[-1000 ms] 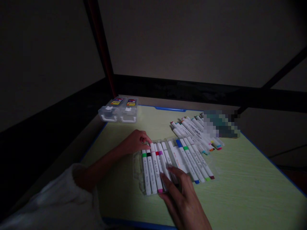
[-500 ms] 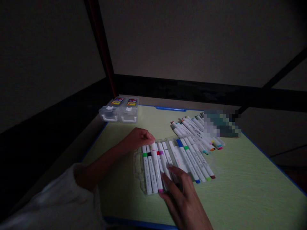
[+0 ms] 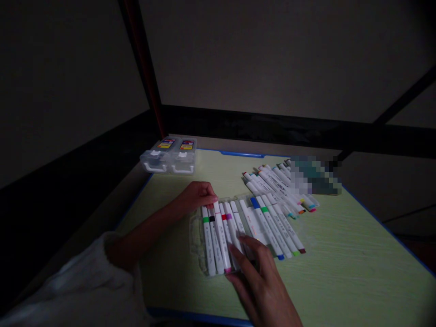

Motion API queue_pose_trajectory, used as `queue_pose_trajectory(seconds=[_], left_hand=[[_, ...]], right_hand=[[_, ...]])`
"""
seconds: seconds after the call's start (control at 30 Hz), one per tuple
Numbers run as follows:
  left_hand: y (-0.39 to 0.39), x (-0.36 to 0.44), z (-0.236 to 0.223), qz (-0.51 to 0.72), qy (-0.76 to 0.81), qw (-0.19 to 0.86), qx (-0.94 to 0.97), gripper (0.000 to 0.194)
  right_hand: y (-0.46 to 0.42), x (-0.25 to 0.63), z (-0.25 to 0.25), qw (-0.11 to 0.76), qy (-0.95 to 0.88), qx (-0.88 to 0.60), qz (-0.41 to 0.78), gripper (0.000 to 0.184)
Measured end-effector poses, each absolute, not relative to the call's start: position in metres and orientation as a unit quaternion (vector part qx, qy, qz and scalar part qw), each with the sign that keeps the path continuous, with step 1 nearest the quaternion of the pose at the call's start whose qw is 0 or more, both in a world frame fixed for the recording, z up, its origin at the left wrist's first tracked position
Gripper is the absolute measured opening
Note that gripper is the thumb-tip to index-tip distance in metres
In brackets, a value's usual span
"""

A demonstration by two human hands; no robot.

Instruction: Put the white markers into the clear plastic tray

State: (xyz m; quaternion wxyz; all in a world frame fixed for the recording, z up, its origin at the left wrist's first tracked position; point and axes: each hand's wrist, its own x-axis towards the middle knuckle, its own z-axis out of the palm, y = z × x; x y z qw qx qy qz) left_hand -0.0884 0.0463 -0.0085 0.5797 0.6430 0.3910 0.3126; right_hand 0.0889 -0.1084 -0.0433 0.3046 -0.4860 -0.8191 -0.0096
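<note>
A clear plastic case (image 3: 195,236) lies open on the table, with white markers side by side in it. My left hand (image 3: 195,197) is closed at the case's far left edge, thumb and fingers pinched on the top end of a pink marker (image 3: 222,238). Left of this one lie a green-banded marker (image 3: 208,243) and a black-banded marker (image 3: 215,240). Over the near edge rests my right hand (image 3: 260,277), fingers apart, their tips touching the markers right of the pink one. A blue-capped marker (image 3: 267,229) lies in the case's right half.
More loose markers (image 3: 272,181) are heaped behind the case on the right, beside a pixelated object (image 3: 316,177). Two clear boxes with white handles (image 3: 183,156) stand at the far left corner. The pale green table (image 3: 340,263) has a blue rim, with walls behind and left.
My left hand has shifted very slightly, and the pink marker's top end sits a touch farther left. My right hand has stayed in place.
</note>
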Motion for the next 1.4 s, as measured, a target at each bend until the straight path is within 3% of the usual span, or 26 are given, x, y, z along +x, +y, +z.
queue_pose_trajectory(seconds=[0.6,0.93,1.13,1.27,1.4], left_hand=[[0.041,-0.083,-0.008,0.337,0.406,0.573,0.628,0.017],[0.038,-0.080,-0.006,0.342,0.411,0.573,0.621,0.016],[0.032,-0.075,-0.006,0.347,0.402,0.576,0.621,0.015],[0.030,-0.073,-0.003,0.360,0.407,0.554,0.631,0.012],[0.030,-0.072,-0.002,0.352,0.408,0.521,0.662,0.012]], right_hand=[[-0.112,0.091,-0.034,0.305,-0.817,-0.489,0.003,0.030],[-0.119,0.094,-0.033,0.437,-0.778,-0.452,-0.013,0.015],[-0.117,0.084,-0.038,0.547,-0.740,-0.386,-0.073,0.022],[-0.118,0.080,-0.044,0.558,-0.709,-0.425,-0.070,0.021],[-0.125,0.082,-0.045,0.515,-0.712,-0.474,-0.051,0.024]])
